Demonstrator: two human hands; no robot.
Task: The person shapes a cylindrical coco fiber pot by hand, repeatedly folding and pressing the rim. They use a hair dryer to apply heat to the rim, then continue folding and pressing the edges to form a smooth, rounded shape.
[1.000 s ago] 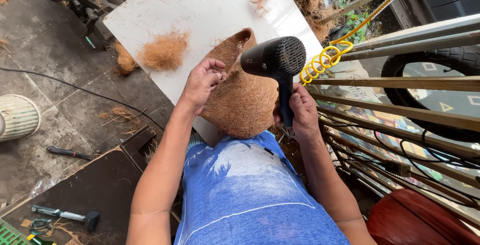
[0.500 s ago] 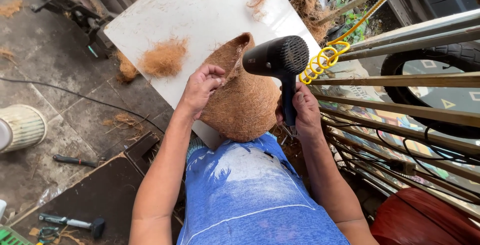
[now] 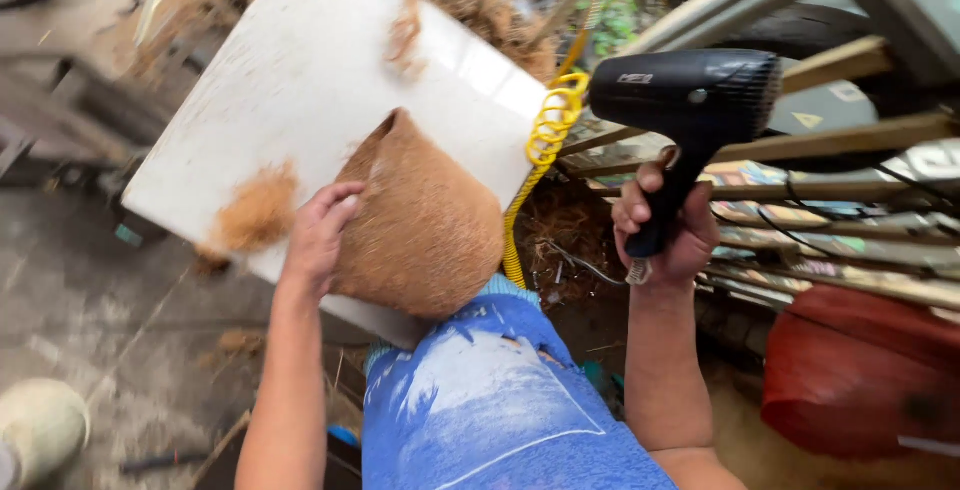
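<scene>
A brown coconut-fibre pot (image 3: 425,225), cone-shaped, lies on its side on a white board (image 3: 310,70). My left hand (image 3: 320,235) rests flat against the pot's left side. Off to the right my right hand (image 3: 665,225) grips the handle of a black hair dryer (image 3: 690,100), held up and clear of the pot over a gap beside the board. A loose clump of brown fibre (image 3: 255,215) lies on the board, left of my left hand.
A yellow coiled cord (image 3: 545,140) hangs along the board's right edge. Wooden slats and metal bars (image 3: 850,140) crowd the right side, with a red container (image 3: 860,370) below. More fibre is heaped beyond the board. Concrete floor lies left.
My right hand has carried the hair dryer to the right, away from the pot. The camera has moved closer and shifted right. My left hand stays on the pot.
</scene>
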